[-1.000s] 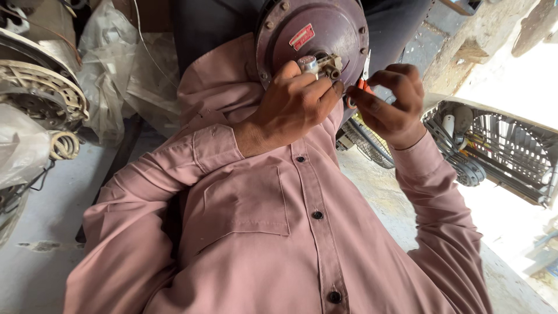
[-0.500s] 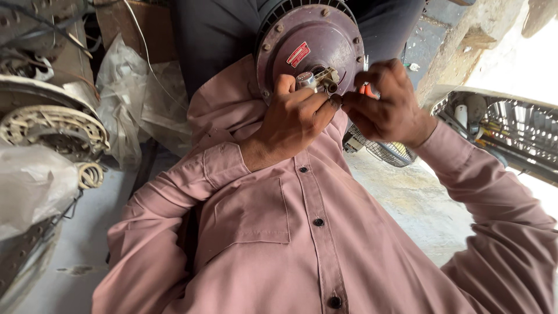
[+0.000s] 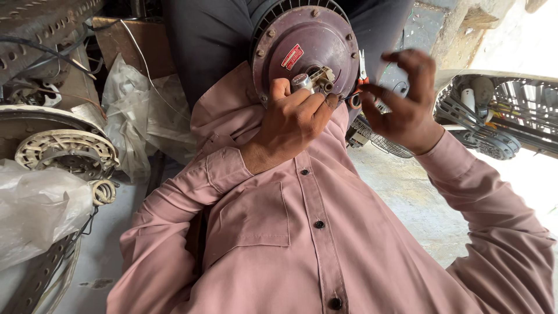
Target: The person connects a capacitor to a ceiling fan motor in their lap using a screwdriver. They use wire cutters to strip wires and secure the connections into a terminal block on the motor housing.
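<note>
A round maroon fan motor housing (image 3: 305,49) rests against my lap above my pink shirt (image 3: 302,232). My left hand (image 3: 290,125) grips its lower rim, with the thumb and fingers around a small silver cylinder and a beige terminal part (image 3: 311,80) on its face. My right hand (image 3: 404,107) is just right of the housing with its upper fingers spread. A small cutter with orange handles (image 3: 359,81) hangs from its lower fingers, metal tips pointing up beside the housing rim.
At left lie a wound motor stator (image 3: 64,151), crumpled clear plastic bags (image 3: 35,209) and a cardboard box (image 3: 139,46). A dark fan guard and machine parts (image 3: 500,116) sit at right, with a small wire grille (image 3: 378,142) under my right wrist. Below is concrete floor (image 3: 407,197).
My right hand has drawn back from the terminal part to the right and spread its fingers, cutter still with it. My left hand keeps its grip on the housing.
</note>
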### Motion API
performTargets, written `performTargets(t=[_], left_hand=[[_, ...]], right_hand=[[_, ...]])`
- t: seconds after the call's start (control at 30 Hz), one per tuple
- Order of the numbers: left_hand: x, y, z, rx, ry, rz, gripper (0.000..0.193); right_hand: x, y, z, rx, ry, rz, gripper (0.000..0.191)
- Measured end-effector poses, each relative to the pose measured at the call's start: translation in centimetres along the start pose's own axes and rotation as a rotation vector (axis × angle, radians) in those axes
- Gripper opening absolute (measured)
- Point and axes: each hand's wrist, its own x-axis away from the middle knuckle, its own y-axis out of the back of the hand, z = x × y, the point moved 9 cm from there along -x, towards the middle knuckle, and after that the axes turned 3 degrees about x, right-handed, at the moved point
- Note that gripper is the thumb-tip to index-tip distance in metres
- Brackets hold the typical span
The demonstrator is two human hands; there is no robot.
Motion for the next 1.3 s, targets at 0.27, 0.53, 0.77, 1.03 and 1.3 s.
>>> performTargets(t=[0.27, 0.53, 0.77, 1.03, 1.3], left_hand=[[0.1, 0.0, -0.3, -0.006, -0.006, 0.032, 0.007], [-0.5, 0.4, -0.6, -0.005, -0.038, 0.028, 0.009], [-0.4, 0.2, -0.2, -0.029, -0.024, 0.003, 0.003], [-0.1, 0.1, -0.2, -0.007, -0.012, 0.022, 0.006], [-0.4, 0.0, -0.9, -0.04, -0.044, 0.031, 0.004]], right_hand=[[1.8, -2.0, 1.5, 0.153, 0.442, -0.053, 0.023], [-1.0, -2.5, -0.6, -0.428, -0.328, 0.225, 0.012], [0.3, -2.7, -2.1, -0.4, -0.379, 0.321, 0.014], [0.9, -1.7, 1.1, 0.114, 0.331, 0.048, 0.024], [0.6, -3.3, -0.7, -0.388, -0.313, 0.272, 0.011]])
